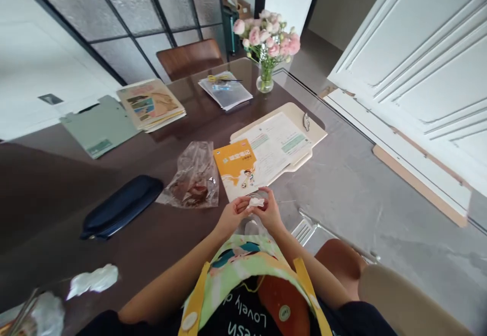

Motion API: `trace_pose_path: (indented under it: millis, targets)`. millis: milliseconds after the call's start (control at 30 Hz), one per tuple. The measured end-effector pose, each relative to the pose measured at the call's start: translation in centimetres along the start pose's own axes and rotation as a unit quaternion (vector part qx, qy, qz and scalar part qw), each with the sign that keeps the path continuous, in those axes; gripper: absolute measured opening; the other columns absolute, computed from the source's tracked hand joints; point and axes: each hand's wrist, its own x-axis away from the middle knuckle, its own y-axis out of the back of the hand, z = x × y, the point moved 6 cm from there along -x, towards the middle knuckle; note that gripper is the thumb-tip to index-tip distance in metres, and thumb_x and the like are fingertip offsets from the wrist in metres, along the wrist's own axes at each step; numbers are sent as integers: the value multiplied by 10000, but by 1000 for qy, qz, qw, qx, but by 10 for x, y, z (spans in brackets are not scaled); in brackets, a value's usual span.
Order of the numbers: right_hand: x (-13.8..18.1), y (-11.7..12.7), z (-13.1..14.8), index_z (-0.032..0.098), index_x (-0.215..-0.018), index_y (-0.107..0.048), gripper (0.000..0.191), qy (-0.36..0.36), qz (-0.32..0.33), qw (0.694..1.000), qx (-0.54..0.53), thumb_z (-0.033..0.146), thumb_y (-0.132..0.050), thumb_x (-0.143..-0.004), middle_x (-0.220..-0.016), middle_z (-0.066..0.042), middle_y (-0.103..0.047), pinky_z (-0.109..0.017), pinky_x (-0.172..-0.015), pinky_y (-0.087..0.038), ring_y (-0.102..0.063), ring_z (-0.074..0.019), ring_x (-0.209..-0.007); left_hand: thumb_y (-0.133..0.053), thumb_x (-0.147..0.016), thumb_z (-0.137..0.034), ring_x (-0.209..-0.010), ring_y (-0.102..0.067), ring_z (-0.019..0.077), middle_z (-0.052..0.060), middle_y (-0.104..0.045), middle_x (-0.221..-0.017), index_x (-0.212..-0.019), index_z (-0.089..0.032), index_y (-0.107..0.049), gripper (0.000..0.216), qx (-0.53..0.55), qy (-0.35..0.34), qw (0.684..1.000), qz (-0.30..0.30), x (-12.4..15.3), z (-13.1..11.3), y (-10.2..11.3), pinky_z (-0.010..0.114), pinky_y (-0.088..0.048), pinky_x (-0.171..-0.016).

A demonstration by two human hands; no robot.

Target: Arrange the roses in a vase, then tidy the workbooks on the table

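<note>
Left hand point(231, 215), right hand point(269, 213) over table edge point(279, 186), fingers point(264, 198) together on white wad point(256, 202); orange workbook point(235, 168) just beyond; grey floor point(342, 209) right.

The left forearm point(175, 280) and the right forearm point(306, 265) are bare, and they rise from the lower part of the view to meet near its middle. The left hand point(232, 215) and the right hand point(269, 211) are held very close together in front of the body (almost touching, as far as one can see). Their fingers point(263, 197) are curled inward and pinch together. Both wrists are bent a little. The elbows are low and spread out to the sides, and short dark sleeves point(102, 323) cover the upper arms.
</note>
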Motion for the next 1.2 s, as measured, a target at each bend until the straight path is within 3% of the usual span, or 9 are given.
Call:
trace_pose_path:
  millis: [167, 433, 567, 633, 800, 900, 967, 1100, 1200]
  targets:
    - [-14, 30, -26, 222, -749, -554, 361, -94, -32, 988, -115, 273, -809, -498, -653, 53, -626, -260, -606, -451, -542, -125, -594, -822, -613, -435, -1075, -652, 253, 115, -707, -1112, -1031, -169, -619, 535, -63, 47, 996, 38, -31, 13, -23, 418, -472, -997]
    - [-87, 60, -16, 193, -779, -635, 310, -115, -88, 969, -202, 276, -790, -523, -700, 20, -670, -235, -584, -442, -565, -115, -608, -596, -738, -330, -1203, -550, 301, 154, -617, -1212, -999, -164, -569, 310, -266, 13, 946, -183, -107, 4, 56, 450, -378, -1066]
    - [-130, 75, 8, 185, -772, -653, 278, -107, -93, 970, -195, 306, -786, -560, -749, -15, -705, -271, -656, -489, -621, -147, -689, -616, -675, -258, -1372, -336, 357, 165, -497, -1343, -1068, -168, -541, 411, -435, -19, 865, -248, -136, -3, 91, 502, -213, -1154]
    - [-148, 78, 16, 187, -789, -660, 293, -114, -82, 972, -190, 312, -799, -563, -754, -19, -717, -276, -667, -496, -628, -152, -699, -602, -691, -253, -1416, -248, 373, 188, -371, -1452, -1122, -153, -520, 450, -469, -3, 835, -287, -145, 4, 101, 503, -170, -1169]
    - [-181, 88, 20, 185, -830, -658, 360, -135, -67, 972, -178, 347, -837, -563, -778, -32, -736, -272, -678, -495, -643, -156, -720, -623, -704, -251, -1410, -260, 396, 147, -341, -1488, -1147, -216, -521, 456, -448, 2, 837, -314, -156, 9, 95, 543, -209, -1151]
    - [-194, 103, 23, 190, -883, -649, 387, -141, -49, 972, -184, 354, -839, -588, -807, -31, -742, -255, -648, -482, -646, -149, -716, -583, -746, -259, -1432, -198, 402, 165, -274, -1514, -1222, -184, -505, 488, -505, -94, 799, -312, -166, -21, 65, 582, -196, -1154]
    - [-201, 121, 28, 189, -899, -642, 387, -136, -34, 976, -169, 361, -831, -609, -801, -32, -743, -231, -591, -453, -635, -136, -675, -523, -802, -263, -1435, -205, 369, 154, -280, -1506, -1262, -181, -487, 468, -541, -187, 775, -269, -187, -47, 25, 582, -204, -1159]
    - [-219, 174, 46, 198, -928, -607, 411, -125, -18, 978, -165, 364, -825, -622, -780, -23, -736, -221, -543, -444, -651, -140, -649, -438, -854, -199, -1323, -419, 264, 132, -508, -1335, -1233, -185, -504, 385, -526, -298, 789, -109, -277, -89, -96, 467, -350, -1121]
    - [-242, 234, 63, 225, -988, -563, 482, -108, -53, 973, -195, 365, -832, -613, -794, 1, -729, -259, -608, -515, -689, -164, -695, -442, -867, -200, -1181, -542, 194, 100, -602, -1185, -1110, -179, -553, 268, -508, -224, 831, -39, -371, -102, -192, 340, -403, -1074]
